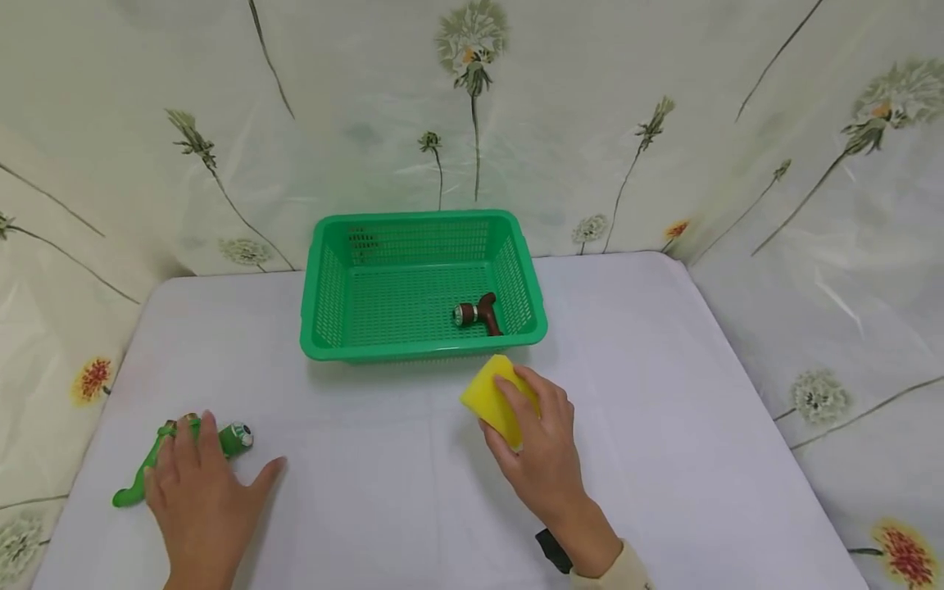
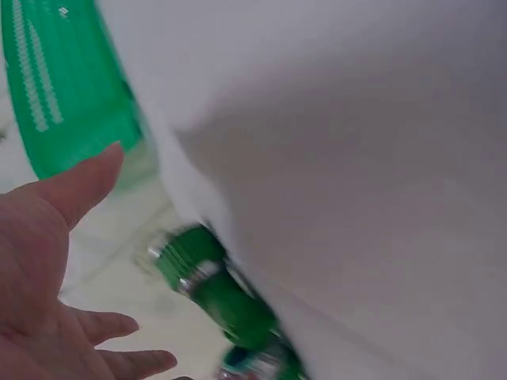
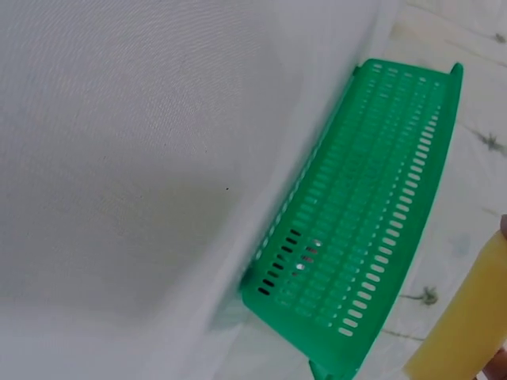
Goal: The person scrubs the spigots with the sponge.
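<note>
Cream sleeve: it [image 1: 618, 567] covers the right forearm at the near edge of my view, with something black [image 1: 553, 551] by the wrist.
Left hand: the hand [image 1: 202, 500] is spread, thumb well out to the side, fingers over the green nozzle; whether they touch it I cannot tell.
Green nozzle: it [image 1: 236, 440] lies on the left of the table, partly hidden under that hand, its silvery end poking out towards the middle.
Right hand: the hand [image 1: 546, 451] pinches the yellow block between thumb and fingers.
Yellow block: it [image 1: 487, 400] is just in front of the basket's near right corner, outside the rim, and looks lifted off the white cloth [image 1: 369, 483].
Progress: I'd call it partway; one piece is already inside the basket, while the yellow block and green nozzle are both outside.
Green basket: it [image 1: 413, 352] stands upright at the back of the table, holding only the brown nozzle [image 1: 487, 315], near its front right corner.
Wall sheet: dandelions cover it [image 1: 354, 74] behind everything.
</note>
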Demonstrator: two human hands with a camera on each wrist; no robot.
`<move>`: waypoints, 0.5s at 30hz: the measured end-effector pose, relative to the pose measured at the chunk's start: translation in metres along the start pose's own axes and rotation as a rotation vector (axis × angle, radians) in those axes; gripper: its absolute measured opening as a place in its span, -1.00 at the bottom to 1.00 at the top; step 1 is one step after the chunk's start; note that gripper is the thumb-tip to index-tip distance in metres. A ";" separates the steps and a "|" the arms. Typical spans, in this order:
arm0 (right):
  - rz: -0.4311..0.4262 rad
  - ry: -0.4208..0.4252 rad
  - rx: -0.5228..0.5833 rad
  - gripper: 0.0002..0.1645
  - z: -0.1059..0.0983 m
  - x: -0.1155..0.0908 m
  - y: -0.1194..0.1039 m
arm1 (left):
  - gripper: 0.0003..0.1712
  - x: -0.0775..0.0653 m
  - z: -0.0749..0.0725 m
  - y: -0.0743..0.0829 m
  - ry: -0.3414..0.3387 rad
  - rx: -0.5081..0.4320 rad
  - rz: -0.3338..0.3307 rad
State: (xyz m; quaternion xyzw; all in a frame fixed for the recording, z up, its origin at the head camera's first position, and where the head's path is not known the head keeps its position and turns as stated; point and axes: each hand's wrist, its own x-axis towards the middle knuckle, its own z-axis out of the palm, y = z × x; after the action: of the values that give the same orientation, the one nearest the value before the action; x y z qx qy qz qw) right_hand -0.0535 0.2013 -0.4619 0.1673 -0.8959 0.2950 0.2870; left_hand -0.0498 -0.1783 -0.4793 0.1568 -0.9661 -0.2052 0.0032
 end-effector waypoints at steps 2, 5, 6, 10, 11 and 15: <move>0.001 -0.006 -0.001 -0.21 0.000 0.001 -0.001 | 0.39 0.005 0.000 -0.014 0.004 0.003 -0.052; 0.005 -0.008 -0.002 -0.21 0.000 0.001 -0.003 | 0.35 0.013 0.000 -0.026 0.024 -0.002 -0.106; 0.008 -0.009 -0.002 -0.21 0.000 0.002 -0.003 | 0.33 0.015 -0.001 -0.029 0.026 -0.004 -0.117; 0.016 -0.011 -0.007 -0.22 0.001 0.001 -0.005 | 0.18 0.022 -0.002 -0.032 0.025 -0.002 -0.115; 0.016 -0.010 -0.009 -0.22 0.001 0.001 -0.006 | 0.16 0.024 -0.002 -0.032 0.017 0.003 -0.112; 0.017 -0.011 -0.012 -0.23 0.000 0.001 -0.007 | 0.07 0.028 -0.002 -0.031 -0.011 0.034 -0.090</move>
State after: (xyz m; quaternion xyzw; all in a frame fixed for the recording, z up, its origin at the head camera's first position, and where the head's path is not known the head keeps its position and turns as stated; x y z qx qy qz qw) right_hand -0.0512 0.1956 -0.4583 0.1596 -0.9005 0.2911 0.2807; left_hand -0.0667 -0.2146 -0.4915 0.1989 -0.9614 -0.1894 -0.0139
